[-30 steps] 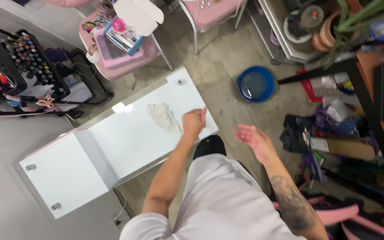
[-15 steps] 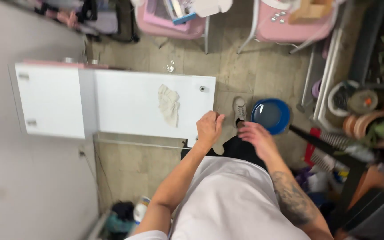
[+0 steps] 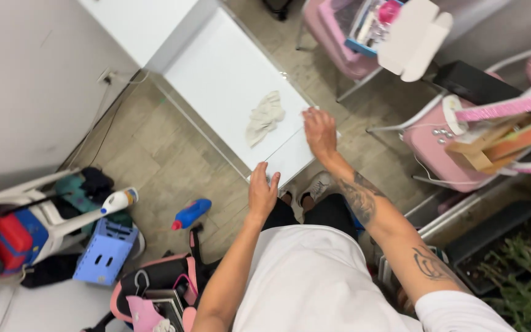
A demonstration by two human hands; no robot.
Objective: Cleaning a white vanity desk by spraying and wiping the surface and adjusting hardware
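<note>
Left hand (image 3: 262, 192): spread flat, palm down, on the near corner of the white bench (image 3: 228, 80); fingers reach over the near edge, likely to grip or steady the panel
Right hand (image 3: 319, 131): open, fingers spread, pressed on the right edge of the same panel, well apart from the left hand; the two-corner placement suggests the panel is being braced or shifted
Hold: neither hand pinches anything; both rest on the bare surface
Cloth (image 3: 264, 117): crumpled, off-white, lying loose on the bench just left of the right hand, touching neither hand
Bench: long, white, running from near to far left; its far end is cut off by the top of the view
Floor items: blue spray bottle (image 3: 190, 213) and white-and-yellow bottle (image 3: 118, 200) lie to the near left, away from the work
Pink chair (image 3: 444, 147): right of the bench, loaded with items
Hidden: bench legs and underside not visible; the person's body covers the floor below the near edge; whether the fingertips curl under the panel cannot be told
</note>
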